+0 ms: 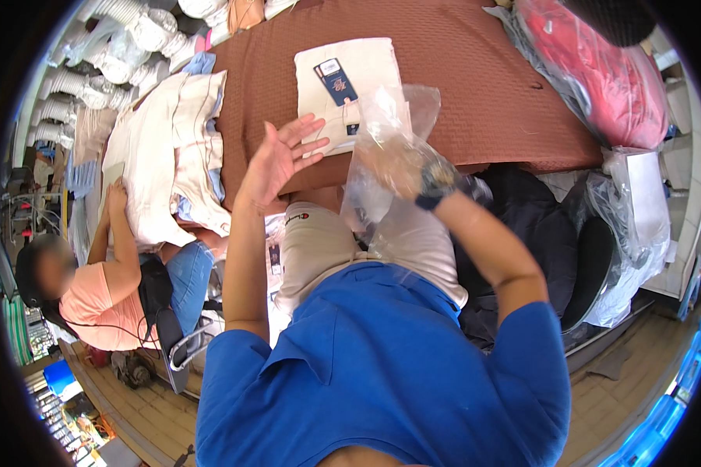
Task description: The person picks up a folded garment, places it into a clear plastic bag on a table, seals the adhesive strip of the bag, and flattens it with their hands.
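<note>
A folded cream garment [308, 70] lies on the brown quilted cloth in front of me. On it is a navy hang tag [336, 84] with a white label, and a small dark label [353, 129] shows lower down. My left hand [285, 156] is open beside the garment's near left corner, fingers spread, with nothing in it. At the near right corner my right hand [397, 166] has a clear plastic bag [420, 105] about it. The bag spreads over part of the garment and hangs toward my lap. Blur and plastic obscure the right fingers.
The brown cloth [475, 86] covers the table. At left, a seated person [105, 300] rests a hand on stacked cream garments [160, 148]. A plastic-wrapped red bundle [592, 74] lies at far right. Black material [522, 233] and a clear-wrapped white item [645, 194] are beside me.
</note>
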